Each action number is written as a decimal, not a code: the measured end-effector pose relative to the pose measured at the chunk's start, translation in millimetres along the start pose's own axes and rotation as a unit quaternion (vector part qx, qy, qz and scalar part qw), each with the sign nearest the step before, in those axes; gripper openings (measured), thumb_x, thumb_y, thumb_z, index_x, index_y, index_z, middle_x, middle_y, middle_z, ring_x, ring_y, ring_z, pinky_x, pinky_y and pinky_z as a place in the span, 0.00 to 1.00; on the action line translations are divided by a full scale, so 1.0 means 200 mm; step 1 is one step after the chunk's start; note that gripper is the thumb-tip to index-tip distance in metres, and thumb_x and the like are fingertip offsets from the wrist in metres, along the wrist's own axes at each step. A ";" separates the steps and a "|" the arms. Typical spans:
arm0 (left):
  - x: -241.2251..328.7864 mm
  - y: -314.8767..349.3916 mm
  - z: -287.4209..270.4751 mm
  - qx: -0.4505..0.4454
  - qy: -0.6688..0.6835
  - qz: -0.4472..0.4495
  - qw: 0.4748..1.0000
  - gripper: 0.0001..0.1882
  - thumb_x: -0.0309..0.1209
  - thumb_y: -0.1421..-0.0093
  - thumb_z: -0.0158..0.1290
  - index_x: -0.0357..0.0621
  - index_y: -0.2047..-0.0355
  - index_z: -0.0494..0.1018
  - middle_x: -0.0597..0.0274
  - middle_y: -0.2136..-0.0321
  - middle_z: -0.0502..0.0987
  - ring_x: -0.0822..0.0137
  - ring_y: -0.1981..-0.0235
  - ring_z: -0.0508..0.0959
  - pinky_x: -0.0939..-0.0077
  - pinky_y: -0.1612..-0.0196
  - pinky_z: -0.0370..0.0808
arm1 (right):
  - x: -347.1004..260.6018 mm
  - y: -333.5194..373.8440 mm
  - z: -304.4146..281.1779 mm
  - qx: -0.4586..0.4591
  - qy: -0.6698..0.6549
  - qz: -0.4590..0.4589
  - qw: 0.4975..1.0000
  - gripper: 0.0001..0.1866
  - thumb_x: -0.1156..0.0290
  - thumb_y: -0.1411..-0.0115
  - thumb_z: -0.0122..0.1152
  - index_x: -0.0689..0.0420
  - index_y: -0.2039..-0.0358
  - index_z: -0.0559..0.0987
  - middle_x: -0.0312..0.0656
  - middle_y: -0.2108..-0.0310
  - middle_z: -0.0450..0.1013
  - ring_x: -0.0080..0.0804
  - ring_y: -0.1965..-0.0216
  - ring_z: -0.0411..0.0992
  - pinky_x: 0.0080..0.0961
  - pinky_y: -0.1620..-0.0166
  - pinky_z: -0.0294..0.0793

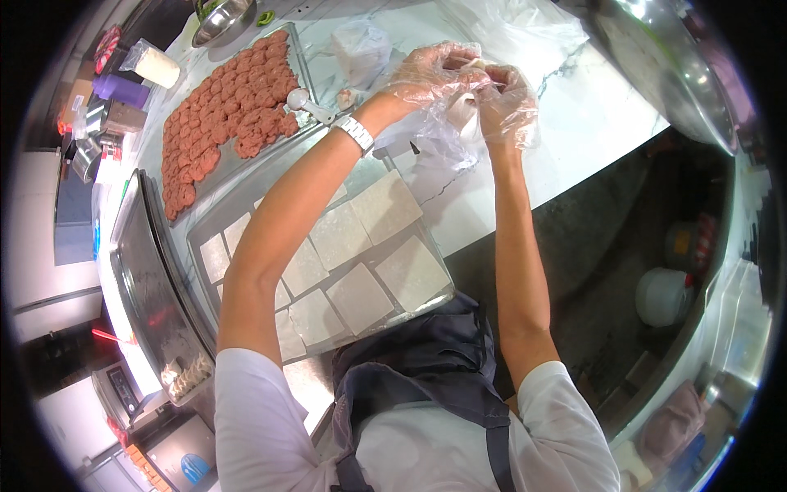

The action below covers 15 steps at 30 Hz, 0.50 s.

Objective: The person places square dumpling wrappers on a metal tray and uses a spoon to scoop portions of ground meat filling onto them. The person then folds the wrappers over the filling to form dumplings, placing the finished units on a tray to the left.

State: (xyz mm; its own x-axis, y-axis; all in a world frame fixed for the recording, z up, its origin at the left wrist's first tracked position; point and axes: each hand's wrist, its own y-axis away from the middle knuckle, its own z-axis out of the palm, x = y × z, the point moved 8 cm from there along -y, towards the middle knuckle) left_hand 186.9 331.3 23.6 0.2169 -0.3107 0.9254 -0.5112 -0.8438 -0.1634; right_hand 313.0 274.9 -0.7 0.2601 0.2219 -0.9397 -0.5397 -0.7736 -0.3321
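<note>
My left hand (434, 74) and my right hand (507, 100), both in loose clear plastic gloves, meet above the marble table. Their fingertips pinch a small pale dumpling wrapper (485, 64), mostly hidden by the fingers; whether it has filling inside I cannot tell. Beneath my left forearm lies a metal tray (324, 215) with several square white wrappers (385, 205) spread over it. Beyond it, another tray (305, 70) bears ground meat (229, 102) in rows of small portions. A white measuring spoon (308, 104) rests at the meat's right edge.
A pale plastic-wrapped bundle (361, 51) and a crumpled clear bag (525, 29) lie at the back. At far left stands a metal bowl (225, 23). Folded pale pieces (190, 379) sit on a dark tray (152, 279) at left. A large metal bowl (684, 74) occupies the right.
</note>
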 end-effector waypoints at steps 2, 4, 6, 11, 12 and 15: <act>0.02 0.01 -0.01 0.007 0.023 0.003 1.000 0.19 0.41 0.46 0.60 0.38 0.62 0.76 0.65 0.67 0.77 0.73 0.65 0.75 0.79 0.58 0.72 | -0.16 0.02 -0.01 -0.005 0.080 -0.052 0.995 0.08 0.69 0.50 0.62 0.61 0.72 0.78 0.44 0.76 0.76 0.32 0.76 0.74 0.27 0.70 0.72; -0.03 0.03 -0.02 0.003 0.081 -0.054 0.995 0.19 0.41 0.45 0.58 0.39 0.60 0.76 0.65 0.66 0.77 0.73 0.65 0.75 0.78 0.58 0.72 | -0.17 0.02 0.01 -0.024 0.074 -0.053 0.996 0.08 0.69 0.49 0.62 0.62 0.72 0.78 0.44 0.76 0.76 0.32 0.75 0.74 0.27 0.69 0.72; -0.03 0.04 -0.05 0.033 0.079 -0.062 0.994 0.18 0.40 0.43 0.57 0.39 0.60 0.75 0.66 0.67 0.77 0.73 0.66 0.75 0.78 0.58 0.72 | -0.19 0.02 0.01 -0.033 0.068 -0.050 0.996 0.09 0.69 0.48 0.62 0.62 0.72 0.78 0.44 0.76 0.76 0.31 0.75 0.74 0.26 0.69 0.73; -0.07 0.08 -0.13 0.119 0.155 -0.101 0.976 0.15 0.39 0.41 0.54 0.40 0.62 0.74 0.66 0.67 0.76 0.73 0.66 0.74 0.77 0.59 0.73 | -0.10 0.01 -0.03 -0.009 -0.107 0.030 0.994 0.11 0.69 0.43 0.59 0.65 0.68 0.75 0.45 0.74 0.74 0.29 0.75 0.73 0.24 0.69 0.74; -0.08 0.09 -0.16 0.158 0.163 -0.123 0.966 0.14 0.39 0.41 0.54 0.40 0.62 0.74 0.66 0.67 0.76 0.72 0.66 0.74 0.77 0.59 0.73 | -0.09 0.03 -0.06 0.006 -0.159 0.098 0.982 0.12 0.69 0.40 0.56 0.65 0.62 0.69 0.45 0.70 0.71 0.29 0.72 0.72 0.25 0.69 0.75; -0.21 0.09 -0.29 0.209 0.211 -0.130 0.946 0.15 0.39 0.40 0.53 0.42 0.59 0.72 0.63 0.63 0.74 0.71 0.62 0.73 0.76 0.58 0.73 | 0.08 0.01 -0.14 0.032 -0.316 0.169 0.933 0.13 0.70 0.39 0.54 0.62 0.59 0.65 0.44 0.68 0.70 0.30 0.71 0.71 0.27 0.69 0.75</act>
State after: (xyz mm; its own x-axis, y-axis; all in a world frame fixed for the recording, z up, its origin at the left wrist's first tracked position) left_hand 120.5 355.0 2.4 -0.1062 0.0600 0.9925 -0.0937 -0.9943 0.0500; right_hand 338.0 260.0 -13.5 -0.4467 0.2931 -0.8453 -0.5575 -0.8301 0.0068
